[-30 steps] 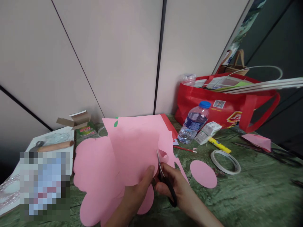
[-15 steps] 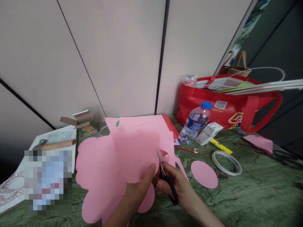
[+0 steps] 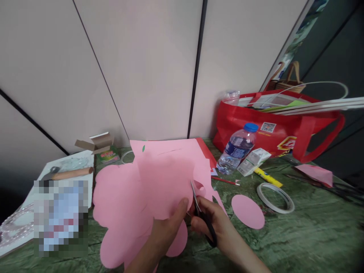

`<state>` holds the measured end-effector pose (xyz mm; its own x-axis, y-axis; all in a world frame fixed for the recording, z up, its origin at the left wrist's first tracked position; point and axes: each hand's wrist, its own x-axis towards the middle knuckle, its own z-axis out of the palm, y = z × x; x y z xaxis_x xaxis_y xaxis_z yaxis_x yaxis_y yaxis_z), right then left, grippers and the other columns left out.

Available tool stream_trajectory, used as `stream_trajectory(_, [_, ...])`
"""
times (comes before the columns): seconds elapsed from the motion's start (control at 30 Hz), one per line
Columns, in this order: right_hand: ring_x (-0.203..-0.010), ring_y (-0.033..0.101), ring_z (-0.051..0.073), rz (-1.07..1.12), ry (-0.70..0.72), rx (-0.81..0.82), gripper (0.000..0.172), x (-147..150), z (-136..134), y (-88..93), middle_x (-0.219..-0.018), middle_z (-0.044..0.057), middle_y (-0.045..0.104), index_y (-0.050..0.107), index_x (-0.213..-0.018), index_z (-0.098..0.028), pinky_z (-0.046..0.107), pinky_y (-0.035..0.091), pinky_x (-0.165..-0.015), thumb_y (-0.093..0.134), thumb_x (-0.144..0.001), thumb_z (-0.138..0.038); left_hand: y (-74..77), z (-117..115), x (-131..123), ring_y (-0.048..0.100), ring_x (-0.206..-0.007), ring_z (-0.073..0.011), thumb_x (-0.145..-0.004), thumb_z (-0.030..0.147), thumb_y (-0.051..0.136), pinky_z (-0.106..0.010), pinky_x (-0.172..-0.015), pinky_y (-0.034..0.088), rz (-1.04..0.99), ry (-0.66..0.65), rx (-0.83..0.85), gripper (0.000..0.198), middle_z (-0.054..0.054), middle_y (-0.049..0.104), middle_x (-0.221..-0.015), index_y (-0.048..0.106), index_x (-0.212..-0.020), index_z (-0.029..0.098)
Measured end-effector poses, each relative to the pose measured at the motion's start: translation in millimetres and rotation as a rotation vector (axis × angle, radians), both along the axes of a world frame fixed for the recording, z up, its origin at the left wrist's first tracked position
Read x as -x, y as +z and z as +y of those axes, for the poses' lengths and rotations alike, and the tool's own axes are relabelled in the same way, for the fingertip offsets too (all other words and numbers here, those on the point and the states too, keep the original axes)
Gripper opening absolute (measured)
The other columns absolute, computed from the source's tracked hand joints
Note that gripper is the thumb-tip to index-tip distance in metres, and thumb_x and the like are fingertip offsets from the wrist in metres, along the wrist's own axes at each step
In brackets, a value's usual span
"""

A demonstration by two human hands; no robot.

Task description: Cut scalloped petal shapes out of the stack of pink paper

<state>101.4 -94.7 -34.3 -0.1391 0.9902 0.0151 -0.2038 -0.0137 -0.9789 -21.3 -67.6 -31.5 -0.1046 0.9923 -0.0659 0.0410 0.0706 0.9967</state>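
A sheet of pink paper [image 3: 167, 185] is pinched in my left hand [image 3: 173, 223], with the thumb lying on top near the sheet's lower right edge. My right hand [image 3: 213, 220] is closed around the black handles of a pair of scissors [image 3: 209, 227]. The blades point up and away at the right edge of the paper, where a strip curls beside them. Below the held sheet lies a large pink scalloped paper shape [image 3: 119, 197]. A pink paper oval [image 3: 248, 211] rests on the table to the right of my right hand.
Right of the paper are a water bottle [image 3: 237, 148], a small white box [image 3: 254, 161], a yellow glue stick [image 3: 268, 177], a tape roll [image 3: 275, 198] and a red bag [image 3: 256, 117]. A hammer [image 3: 71, 173] lies on a white board at left, near an opened green box [image 3: 107, 154].
The whole view has shifted slightly, so things appear a little further right. Both hands keep their holds, and the scissor blades look slightly closer together.
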Motion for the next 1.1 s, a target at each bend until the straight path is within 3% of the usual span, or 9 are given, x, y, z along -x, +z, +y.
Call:
stream_trajectory(0.17, [-0.047,0.033,0.007,-0.001,-0.010,0.022,0.035,0.8,-0.3,1.6,-0.055,-0.007,0.042,0.047,-0.065,-0.018,0.019,0.028,-0.042,0.072,-0.067,-0.043,-0.2,0.7,0.3,0.063,-0.082,-0.0273,-0.060,0.045,0.069,-0.040,-0.079,0.048,0.015,0.014,-0.020,0.032,-0.004,0.062,-0.052,0.052,-0.045,0.021])
stream_trajectory(0.43, [-0.041,0.033,0.006,-0.006,-0.017,0.045,0.031,1.3,-0.5,-3.8,-0.050,-0.008,0.043,0.046,-0.065,-0.019,0.019,0.026,-0.038,0.071,-0.068,-0.036,3.4,0.0,-0.6,0.063,-0.073,-0.0240,-0.062,0.042,0.067,-0.037,-0.071,0.050,-0.009,-0.012,-0.035,0.031,-0.006,0.066,-0.063,0.052,-0.047,0.020])
stream_trajectory(0.73, [-0.042,0.038,0.006,0.019,-0.033,0.043,0.027,0.0,-0.5,-8.0,-0.054,-0.008,0.046,0.050,-0.071,-0.018,0.018,0.030,-0.040,0.070,-0.070,-0.035,7.5,3.5,1.3,0.048,-0.043,-0.0140,-0.068,0.041,0.061,-0.027,-0.046,0.041,0.008,-0.123,-0.022,0.030,0.003,0.048,-0.042,0.053,-0.050,0.019])
stream_trajectory(0.9, [-0.041,0.038,0.006,0.053,-0.036,0.048,0.029,0.9,0.3,-10.4,-0.054,-0.009,0.043,0.048,-0.071,-0.019,0.017,0.030,-0.039,0.071,-0.070,-0.036,5.0,0.0,-3.7,0.061,-0.059,-0.0211,-0.067,0.037,0.062,-0.032,-0.059,0.048,0.038,-0.008,-0.056,0.019,-0.001,0.060,-0.049,0.063,-0.061,0.019])
stream_trajectory(1.1, [-0.042,0.039,0.006,0.048,-0.022,0.046,0.028,-0.1,-0.3,-7.3,-0.055,-0.008,0.044,0.050,-0.072,-0.018,0.017,0.030,-0.039,0.072,-0.069,-0.035,4.3,3.1,0.3,0.065,-0.068,-0.0241,-0.066,0.040,0.063,-0.034,-0.063,0.050,0.035,-0.053,-0.045,0.024,-0.006,0.068,-0.062,0.067,-0.069,0.016])
